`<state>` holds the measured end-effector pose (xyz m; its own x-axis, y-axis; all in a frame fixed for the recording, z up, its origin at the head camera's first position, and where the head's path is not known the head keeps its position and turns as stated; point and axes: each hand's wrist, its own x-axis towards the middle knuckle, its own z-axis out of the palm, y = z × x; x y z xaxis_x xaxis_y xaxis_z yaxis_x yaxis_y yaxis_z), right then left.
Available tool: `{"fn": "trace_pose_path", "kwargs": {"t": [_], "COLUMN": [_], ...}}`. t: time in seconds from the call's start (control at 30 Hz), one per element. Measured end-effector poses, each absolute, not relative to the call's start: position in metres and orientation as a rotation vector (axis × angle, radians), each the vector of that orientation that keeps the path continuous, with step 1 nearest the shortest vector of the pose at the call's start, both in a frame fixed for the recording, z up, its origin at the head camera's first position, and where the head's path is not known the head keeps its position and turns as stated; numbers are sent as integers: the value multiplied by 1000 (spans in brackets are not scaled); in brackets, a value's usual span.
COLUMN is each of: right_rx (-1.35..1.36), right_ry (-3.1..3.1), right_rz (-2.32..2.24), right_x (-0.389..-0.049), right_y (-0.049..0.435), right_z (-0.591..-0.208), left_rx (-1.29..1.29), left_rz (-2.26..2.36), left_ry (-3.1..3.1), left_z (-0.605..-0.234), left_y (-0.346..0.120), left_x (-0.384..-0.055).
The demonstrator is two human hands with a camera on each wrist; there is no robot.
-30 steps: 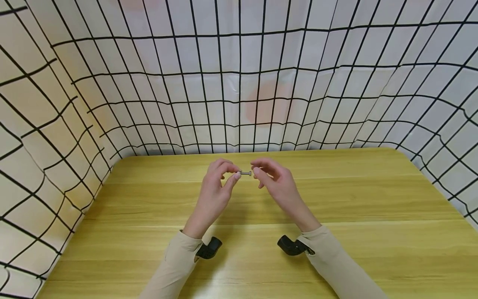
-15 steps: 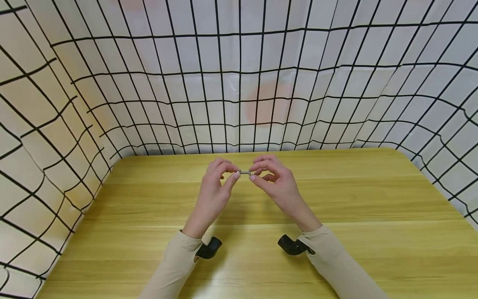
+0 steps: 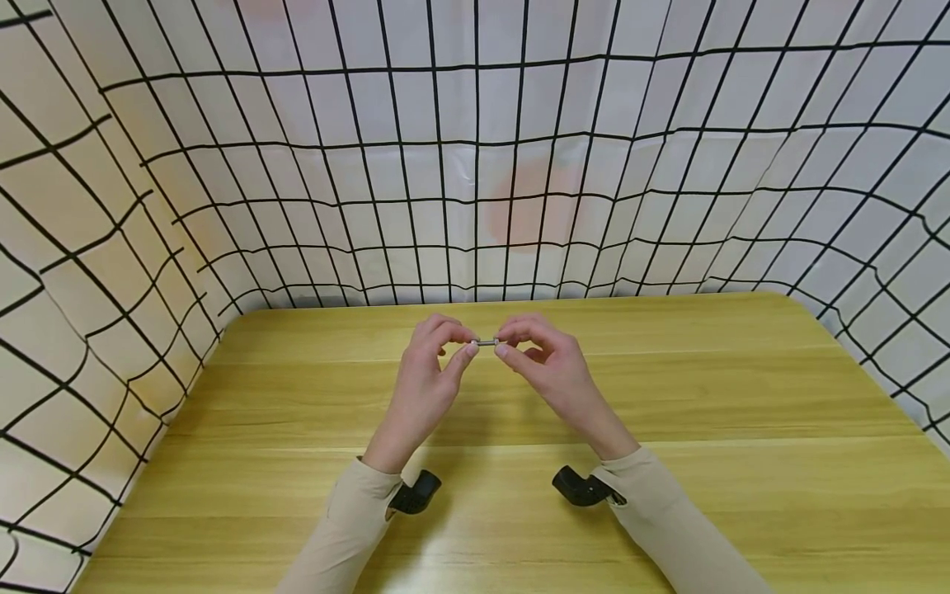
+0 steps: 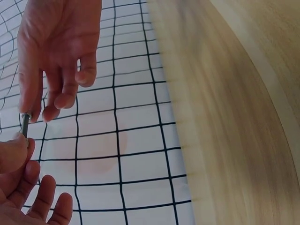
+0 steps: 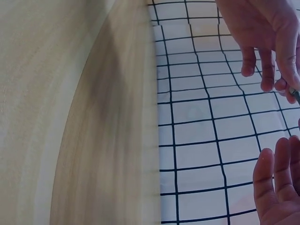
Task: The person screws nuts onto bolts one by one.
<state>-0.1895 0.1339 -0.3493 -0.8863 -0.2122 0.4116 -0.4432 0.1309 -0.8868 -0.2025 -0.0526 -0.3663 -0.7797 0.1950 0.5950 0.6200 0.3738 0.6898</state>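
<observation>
A small metal bolt (image 3: 486, 342) lies level between the two hands, above the far part of the table. My left hand (image 3: 429, 371) pinches its left end between thumb and index finger. At the other end, the thumb and index finger of my right hand (image 3: 552, 367) pinch the bolt's head. The grey shank (image 4: 25, 124) shows between the fingertips in the left wrist view. In the right wrist view, a short metal piece (image 5: 294, 93) shows at the left fingertips, cut by the frame edge. Fingertips cover both ends.
Beneath the hands is a wood-grain table (image 3: 705, 396). A white sheet with a black grid (image 3: 475, 165) rises behind it and at both sides. Each beige sleeve (image 3: 349, 511) has a black wrist camera (image 3: 417, 492) at the cuff.
One second ago, the right fingers were just off the bolt's head; they have since moved left and closed on it. The left hand stays in place with its pinch.
</observation>
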Motion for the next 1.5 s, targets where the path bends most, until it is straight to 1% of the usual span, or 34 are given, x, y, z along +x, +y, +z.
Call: {"fn": "trace_pose_path", "kwargs": {"t": [0.57, 0.93, 1.17, 1.5], "right_rx": [643, 647, 715, 708], "right_ry": [-2218, -2169, -2235, -2231], "right_rz": [1885, 1852, 1747, 1721], "right_x": [-189, -189, -186, -188], "right_y": [134, 135, 135, 134], "right_z": [-351, -350, -346, -348], "left_rx": [-738, -715, -705, -656], "left_rz": [-1374, -1377, -1360, -1440], "left_ry": [-2210, -2231, -2249, -2256], "left_z": [-366, -365, -366, -366], "left_y": [-49, -50, -52, -52], "left_x": [-200, -200, -201, -202]}}
